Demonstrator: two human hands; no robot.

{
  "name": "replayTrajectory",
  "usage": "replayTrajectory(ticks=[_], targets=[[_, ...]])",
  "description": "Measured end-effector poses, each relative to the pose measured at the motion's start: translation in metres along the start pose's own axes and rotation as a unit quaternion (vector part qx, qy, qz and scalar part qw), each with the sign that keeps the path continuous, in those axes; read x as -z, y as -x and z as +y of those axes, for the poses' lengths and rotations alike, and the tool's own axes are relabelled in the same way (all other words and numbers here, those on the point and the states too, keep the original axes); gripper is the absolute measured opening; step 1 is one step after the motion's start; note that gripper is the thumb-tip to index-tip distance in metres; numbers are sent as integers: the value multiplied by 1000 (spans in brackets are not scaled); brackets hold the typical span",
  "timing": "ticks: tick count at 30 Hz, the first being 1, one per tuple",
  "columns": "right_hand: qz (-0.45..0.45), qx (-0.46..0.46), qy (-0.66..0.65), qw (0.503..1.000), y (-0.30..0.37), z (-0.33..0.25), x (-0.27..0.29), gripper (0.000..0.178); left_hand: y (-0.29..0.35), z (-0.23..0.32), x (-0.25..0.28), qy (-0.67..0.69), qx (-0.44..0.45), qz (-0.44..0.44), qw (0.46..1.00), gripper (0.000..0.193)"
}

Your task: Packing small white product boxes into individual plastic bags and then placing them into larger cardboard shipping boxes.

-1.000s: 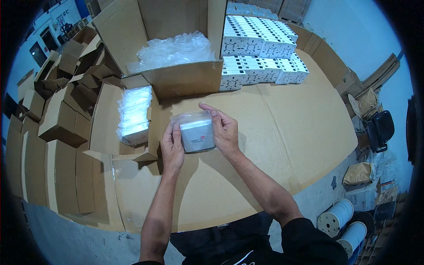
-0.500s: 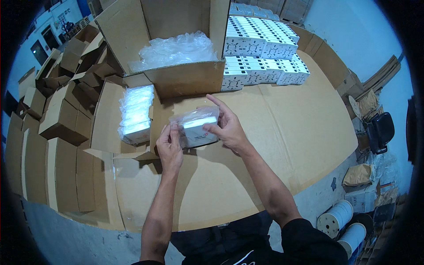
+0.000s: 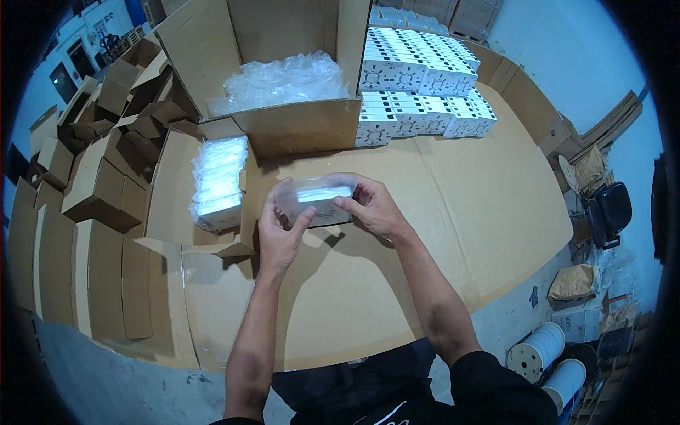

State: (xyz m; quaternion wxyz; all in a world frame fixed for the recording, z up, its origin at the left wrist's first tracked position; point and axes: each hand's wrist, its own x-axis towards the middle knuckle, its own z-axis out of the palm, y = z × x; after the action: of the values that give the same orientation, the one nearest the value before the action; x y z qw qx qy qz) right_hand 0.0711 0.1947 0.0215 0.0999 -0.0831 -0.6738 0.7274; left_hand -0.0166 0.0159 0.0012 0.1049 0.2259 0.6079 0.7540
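Between my two hands is a small white box in a clear plastic bag (image 3: 322,205), held above the cardboard-covered table. My left hand (image 3: 280,228) grips its left end, with the thumb on the near face. At the right end, my right hand (image 3: 372,205) has its thumb on the front and its fingers behind, partly hidden. Just left of my hands stands an open carton (image 3: 173,188), holding a row of similar bagged white boxes (image 3: 218,184).
A larger open carton (image 3: 304,127) with crumpled clear plastic bags (image 3: 287,81) stands behind. White boxes (image 3: 425,78) are stacked at the back right. Empty brown cartons (image 3: 103,180) crowd the left. Cable spools (image 3: 538,352) and a black chair (image 3: 610,212) are beyond the table's right edge.
My left hand has turned and moved up around the bag's left end, its thumb now on the front. The bagged box has tilted and risen slightly, and my right index finger has folded down.
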Motion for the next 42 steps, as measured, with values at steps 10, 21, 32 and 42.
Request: replayTrajectory(ticks=[10, 21, 32, 42], targets=[[-15, 43, 23, 999, -3, 0, 3, 15, -6, -11, 12, -1, 46, -83, 995, 22], [9, 71, -65, 995, -4, 3, 5, 26, -6, -20, 16, 136, 84, -47, 986, 17], [5, 84, -43, 996, -7, 9, 8, 28, -7, -15, 15, 147, 103, 5, 984, 18], [-78, 157, -24, 984, 1, 1, 23, 36, -3, -15, 10, 118, 79, 28, 989, 20]])
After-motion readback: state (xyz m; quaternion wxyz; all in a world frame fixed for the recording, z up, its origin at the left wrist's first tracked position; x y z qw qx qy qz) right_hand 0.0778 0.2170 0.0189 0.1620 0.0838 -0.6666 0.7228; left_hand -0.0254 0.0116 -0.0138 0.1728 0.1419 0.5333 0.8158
